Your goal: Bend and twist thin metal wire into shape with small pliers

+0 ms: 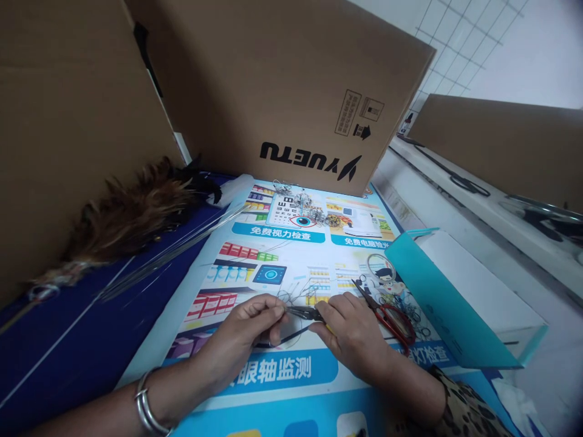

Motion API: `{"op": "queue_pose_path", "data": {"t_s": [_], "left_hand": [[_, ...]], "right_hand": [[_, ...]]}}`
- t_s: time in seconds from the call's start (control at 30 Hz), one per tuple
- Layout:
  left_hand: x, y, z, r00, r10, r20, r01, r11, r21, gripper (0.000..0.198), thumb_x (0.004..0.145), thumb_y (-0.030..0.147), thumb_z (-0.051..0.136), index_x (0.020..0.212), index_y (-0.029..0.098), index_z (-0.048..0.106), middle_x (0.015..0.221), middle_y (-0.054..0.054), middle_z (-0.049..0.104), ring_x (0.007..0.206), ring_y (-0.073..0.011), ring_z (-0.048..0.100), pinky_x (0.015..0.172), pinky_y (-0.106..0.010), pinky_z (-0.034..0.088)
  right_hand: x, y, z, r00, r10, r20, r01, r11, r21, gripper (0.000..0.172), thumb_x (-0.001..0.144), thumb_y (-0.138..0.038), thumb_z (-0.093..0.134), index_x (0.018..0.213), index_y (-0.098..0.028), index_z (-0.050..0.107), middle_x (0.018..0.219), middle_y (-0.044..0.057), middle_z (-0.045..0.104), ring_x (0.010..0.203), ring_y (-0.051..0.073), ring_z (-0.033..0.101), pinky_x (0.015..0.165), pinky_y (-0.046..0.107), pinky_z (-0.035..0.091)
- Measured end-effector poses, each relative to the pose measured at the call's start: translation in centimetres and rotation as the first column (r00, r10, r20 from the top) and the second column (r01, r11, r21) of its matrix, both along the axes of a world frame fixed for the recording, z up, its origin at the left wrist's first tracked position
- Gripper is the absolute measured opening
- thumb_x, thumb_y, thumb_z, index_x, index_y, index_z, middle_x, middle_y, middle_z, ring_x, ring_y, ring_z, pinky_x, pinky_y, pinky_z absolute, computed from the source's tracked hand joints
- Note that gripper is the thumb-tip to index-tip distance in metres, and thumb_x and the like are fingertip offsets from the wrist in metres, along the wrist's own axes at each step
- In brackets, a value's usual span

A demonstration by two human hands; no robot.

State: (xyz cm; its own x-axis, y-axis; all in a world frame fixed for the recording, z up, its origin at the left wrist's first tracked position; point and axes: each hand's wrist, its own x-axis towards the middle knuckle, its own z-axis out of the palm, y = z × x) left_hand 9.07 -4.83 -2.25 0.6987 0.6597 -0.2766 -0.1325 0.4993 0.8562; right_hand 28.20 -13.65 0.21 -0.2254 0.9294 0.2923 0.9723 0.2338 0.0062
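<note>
My right hand is wrapped round a pair of needle-nose pliers with yellow on the handles. Their dark jaws point left and reach the fingertips of my left hand. My left hand is closed in a pinch on a thin wire at the jaw tips; the exact grip is partly hidden by the fingers. Fine strands of wire curl above the jaws. Just right of my right hand lie red-handled scissors, beside a scatter of small wire rings.
A printed poster sheet covers the work surface. Tangled wire pieces lie at its far end. Long straight wires and a brown feather duster are on the left. Cardboard boxes stand behind; a teal open box stands right.
</note>
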Motion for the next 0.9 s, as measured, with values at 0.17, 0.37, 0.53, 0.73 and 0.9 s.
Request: {"op": "queue_pose_path", "data": {"t_s": [0.17, 0.37, 0.53, 0.73, 0.9], "left_hand": [[0.0, -0.1, 0.2, 1.000, 0.004, -0.003, -0.004, 1.000, -0.005, 0.014, 0.082, 0.031, 0.057, 0.078, 0.018, 0.057, 0.057, 0.002, 0.059, 0.054, -0.0102, 0.046, 0.056, -0.023, 0.033], [0.1, 0.1, 0.2, 1.000, -0.012, -0.005, 0.012, 1.000, -0.008, 0.015, 0.082, 0.030, 0.057, 0.076, 0.017, 0.058, 0.055, 0.002, 0.058, 0.053, -0.0102, 0.046, 0.055, -0.023, 0.032], [-0.1, 0.2, 0.0, 0.999, -0.047, 0.000, 0.047, 0.999, -0.004, 0.015, 0.083, 0.029, 0.056, 0.076, 0.016, 0.059, 0.055, 0.002, 0.058, 0.053, -0.0102, 0.046, 0.056, -0.023, 0.033], [-0.1, 0.4, 0.1, 0.996, -0.089, -0.028, 0.089, 0.996, -0.003, 0.020, 0.083, 0.031, 0.055, 0.073, 0.015, 0.059, 0.058, -0.001, 0.060, 0.052, -0.0101, 0.049, 0.056, -0.023, 0.034], [-0.1, 0.6, 0.3, 0.990, -0.137, -0.020, 0.137, 0.991, -0.004, 0.017, 0.081, 0.029, 0.058, 0.070, 0.015, 0.058, 0.063, -0.001, 0.062, 0.051, -0.0090, 0.049, 0.054, -0.022, 0.034]], "right_hand": [[0.1, 0.0, 0.2, 1.000, 0.012, 0.001, -0.012, 1.000, 0.000, 0.028, 0.089, -0.039, 0.047, 0.101, -0.017, 0.058, 0.082, 0.007, 0.059, 0.079, 0.019, 0.052, 0.068, 0.031, 0.039], [0.3, 0.0, 0.4, 0.999, 0.031, 0.011, -0.030, 1.000, -0.006, 0.028, 0.089, -0.039, 0.047, 0.101, -0.017, 0.058, 0.082, 0.006, 0.059, 0.077, 0.019, 0.051, 0.066, 0.031, 0.038], [0.7, 0.2, 0.3, 0.998, 0.057, 0.010, -0.056, 0.998, -0.020, 0.029, 0.089, -0.039, 0.046, 0.100, -0.016, 0.058, 0.082, 0.006, 0.060, 0.077, 0.019, 0.051, 0.065, 0.031, 0.038], [1.1, 0.4, 0.4, 0.996, 0.093, -0.005, -0.093, 0.994, -0.057, 0.028, 0.089, -0.039, 0.047, 0.101, -0.017, 0.058, 0.083, 0.006, 0.060, 0.077, 0.018, 0.052, 0.067, 0.030, 0.039], [1.2, 0.3, 0.4, 0.994, 0.098, -0.054, -0.101, 0.993, -0.066, 0.028, 0.089, -0.040, 0.047, 0.099, -0.017, 0.059, 0.085, 0.006, 0.061, 0.080, 0.018, 0.053, 0.069, 0.029, 0.040]]}}
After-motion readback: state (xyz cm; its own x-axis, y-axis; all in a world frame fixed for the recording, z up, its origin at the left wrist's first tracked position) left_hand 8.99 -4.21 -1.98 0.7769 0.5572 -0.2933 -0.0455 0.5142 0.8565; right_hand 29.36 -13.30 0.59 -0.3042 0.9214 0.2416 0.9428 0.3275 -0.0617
